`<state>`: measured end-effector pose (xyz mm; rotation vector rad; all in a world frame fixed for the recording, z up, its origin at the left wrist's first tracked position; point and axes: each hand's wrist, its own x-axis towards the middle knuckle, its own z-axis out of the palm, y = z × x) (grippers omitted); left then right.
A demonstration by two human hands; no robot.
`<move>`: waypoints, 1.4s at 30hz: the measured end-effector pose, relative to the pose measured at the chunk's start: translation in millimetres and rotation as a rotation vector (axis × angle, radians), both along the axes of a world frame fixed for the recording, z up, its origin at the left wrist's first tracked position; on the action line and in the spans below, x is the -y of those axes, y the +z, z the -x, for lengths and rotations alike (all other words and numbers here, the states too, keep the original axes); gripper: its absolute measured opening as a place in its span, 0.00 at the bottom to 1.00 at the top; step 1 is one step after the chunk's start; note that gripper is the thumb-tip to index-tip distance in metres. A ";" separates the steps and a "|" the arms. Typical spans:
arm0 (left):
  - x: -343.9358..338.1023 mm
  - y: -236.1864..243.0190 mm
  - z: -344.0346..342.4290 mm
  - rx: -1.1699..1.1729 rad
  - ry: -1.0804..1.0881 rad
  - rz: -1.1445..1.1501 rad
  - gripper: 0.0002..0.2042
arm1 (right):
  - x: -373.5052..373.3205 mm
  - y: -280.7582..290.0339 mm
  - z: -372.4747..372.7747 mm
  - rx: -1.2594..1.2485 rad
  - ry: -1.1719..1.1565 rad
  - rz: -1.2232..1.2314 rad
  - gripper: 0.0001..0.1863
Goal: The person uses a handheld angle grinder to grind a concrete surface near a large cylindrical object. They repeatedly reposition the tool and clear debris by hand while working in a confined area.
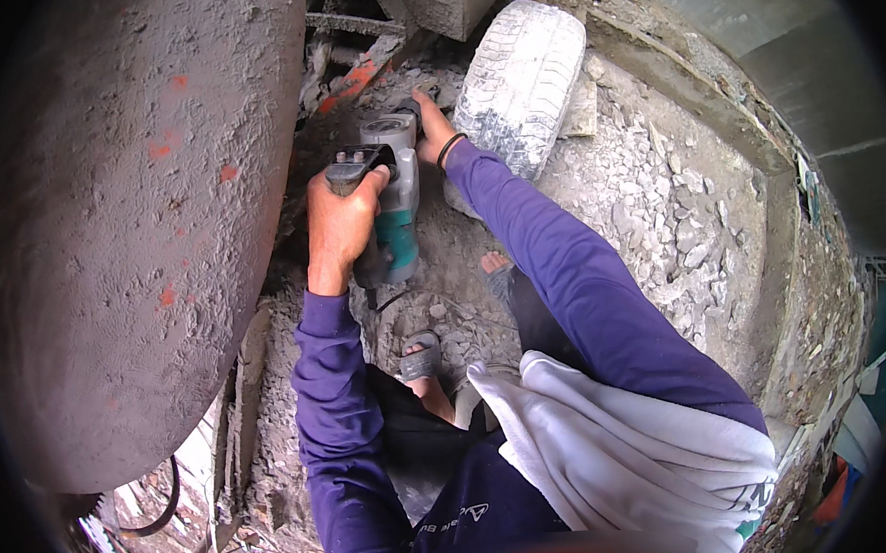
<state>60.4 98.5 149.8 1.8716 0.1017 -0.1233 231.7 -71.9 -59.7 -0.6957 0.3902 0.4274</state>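
Note:
A grey and teal power hammer [398, 241] is held in front of me, between the big drum and the tyre. My left hand [336, 222] is closed around its black main handle, with the thumb over the near side. Farther forward, my right hand [434, 129] is wrapped round the black side grip next to the grey housing. The tool's working tip is hidden. A cord [396, 299] trails from the teal end toward the rubble. Just right of my right hand leans a tyre [519, 77] coated in white dust.
On the left bulges a large grey drum [148, 192] crusted with cement and dotted with orange-red marks. Broken rubble [676, 229] is heaped on the right, bounded by a concrete ledge [778, 259]. My sandalled foot [422, 358] stands on debris. A white cloth [602, 438] hangs over my front.

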 end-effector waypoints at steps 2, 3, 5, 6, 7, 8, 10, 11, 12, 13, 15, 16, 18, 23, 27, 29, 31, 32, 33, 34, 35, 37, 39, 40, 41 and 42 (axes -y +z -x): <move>-6.1 -6.2 3.5 0.001 0.034 0.024 0.08 | -5.8 5.6 0.5 -0.031 0.013 0.001 0.32; -9.6 -10.8 3.6 0.023 0.039 0.039 0.07 | -9.3 7.9 1.7 -0.051 0.012 -0.016 0.30; -13.6 -15.6 2.2 0.029 0.053 0.057 0.09 | -11.1 10.2 5.2 -0.060 0.010 -0.018 0.28; -15.0 -16.3 1.2 0.033 0.059 0.067 0.09 | -13.2 12.1 4.5 -0.069 0.005 -0.014 0.28; -12.3 -15.8 0.8 0.017 0.062 0.093 0.09 | -10.2 10.6 4.6 -0.082 -0.013 -0.007 0.28; -11.0 -13.7 -0.7 0.016 0.041 0.082 0.09 | -7.1 11.9 4.8 -0.095 -0.033 0.000 0.27; -11.4 -11.0 -2.5 0.009 0.011 0.054 0.09 | -6.8 -2.9 -2.7 -0.040 -0.024 0.028 0.30; -11.2 -12.7 -3.3 0.014 0.012 0.047 0.09 | -10.3 -0.1 -2.8 -0.042 -0.030 0.039 0.30; -10.2 -14.8 -4.7 0.020 0.013 0.041 0.10 | -11.7 2.6 -1.9 -0.044 -0.036 0.051 0.29; -7.9 -15.7 -6.0 0.029 0.011 0.036 0.10 | -8.1 0.9 -3.0 -0.037 -0.024 0.037 0.29; 3.3 -19.2 -3.1 -0.003 0.002 -0.060 0.12 | 0.6 -2.9 -3.6 -0.054 -0.051 0.047 0.29; 7.3 -21.5 -1.4 -0.019 0.002 -0.113 0.13 | 1.6 -1.1 -1.9 -0.063 -0.061 0.048 0.28; 12.9 -27.3 0.5 -0.083 0.009 -0.178 0.15 | 4.4 2.3 2.6 -0.071 -0.051 0.066 0.27; 25.3 -16.8 0.4 -0.040 0.014 -0.238 0.16 | 12.7 2.2 1.5 -0.038 -0.035 0.066 0.26; 13.4 -24.4 10.1 -0.081 0.002 -0.250 0.17 | 8.1 -0.5 2.9 -0.072 0.014 0.066 0.26; 7.6 -40.2 13.4 -0.091 -0.026 -0.201 0.17 | 21.4 -21.7 -4.4 -0.077 0.043 0.124 0.26; -4.8 -46.8 27.3 -0.126 -0.008 -0.215 0.17 | 9.9 -22.2 4.8 -0.069 0.061 0.158 0.24; -9.3 -45.8 31.4 -0.134 0.001 -0.218 0.17 | 4.7 -17.6 10.0 -0.076 0.073 0.180 0.23; -15.1 -39.8 42.2 -0.129 -0.018 -0.221 0.17 | 3.3 -12.7 16.5 -0.086 0.103 0.179 0.23; -21.5 -33.7 53.2 -0.096 -0.033 -0.170 0.16 | 2.0 -12.0 26.6 -0.104 0.127 0.177 0.23; -31.3 -26.4 65.8 -0.108 -0.037 -0.148 0.14 | -10.7 1.8 41.2 -0.125 0.120 0.183 0.22; -50.2 -16.5 90.1 -0.112 -0.027 -0.045 0.12 | -30.7 33.1 71.6 -0.151 0.159 0.186 0.23; -68.8 -13.3 102.7 -0.078 -0.002 0.107 0.10 | -39.6 40.2 85.5 -0.196 0.171 0.234 0.24; -83.3 -13.9 105.4 -0.164 -0.019 0.164 0.08 | -41.5 40.0 92.6 -0.229 0.180 0.265 0.25; -93.9 -19.9 107.9 -0.153 -0.031 0.207 0.08 | -42.8 38.7 99.1 -0.261 0.191 0.296 0.25; -100.6 -27.2 110.6 -0.142 -0.043 0.249 0.08 | -41.7 35.6 106.3 -0.281 0.207 0.287 0.25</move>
